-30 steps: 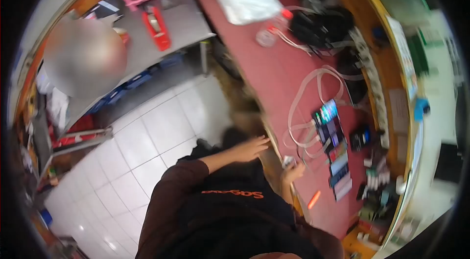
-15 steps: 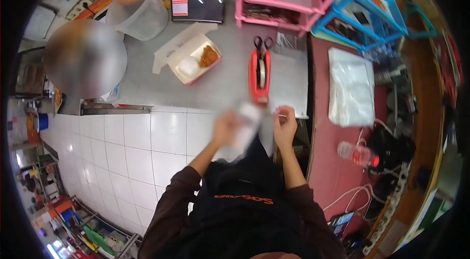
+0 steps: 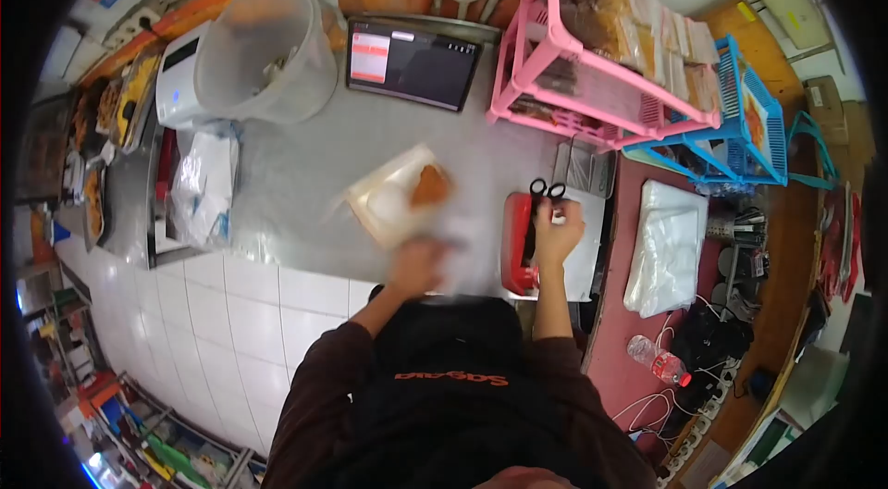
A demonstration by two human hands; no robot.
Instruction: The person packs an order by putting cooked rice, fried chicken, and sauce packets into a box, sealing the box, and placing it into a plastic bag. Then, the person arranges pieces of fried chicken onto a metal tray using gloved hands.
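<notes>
My left hand (image 3: 416,267), smeared by motion, is at the near edge of an open paper box (image 3: 375,211). Inside the box are a white round portion, perhaps rice, and a piece of fried chicken (image 3: 431,186). A whitish blur lies beside the fingers. My right hand (image 3: 561,228) is closed just below the black handles of the scissors (image 3: 548,188), over the right side of a red tape dispenser (image 3: 516,244). Something small and white shows at its fingertips; I cannot tell what it is. The scissors' blades are hidden.
A tablet (image 3: 413,63) and a translucent tub (image 3: 268,54) stand along the back. Pink (image 3: 601,73) and blue racks (image 3: 754,128) fill the back right. Plastic bags (image 3: 666,248) and a bottle (image 3: 659,359) lie at right. More plastic bags (image 3: 205,184) are at left.
My left hand has moved to the box's near edge; the white paper it held is now only a blur. My right hand has moved up to the scissors. The camera view has shifted.
</notes>
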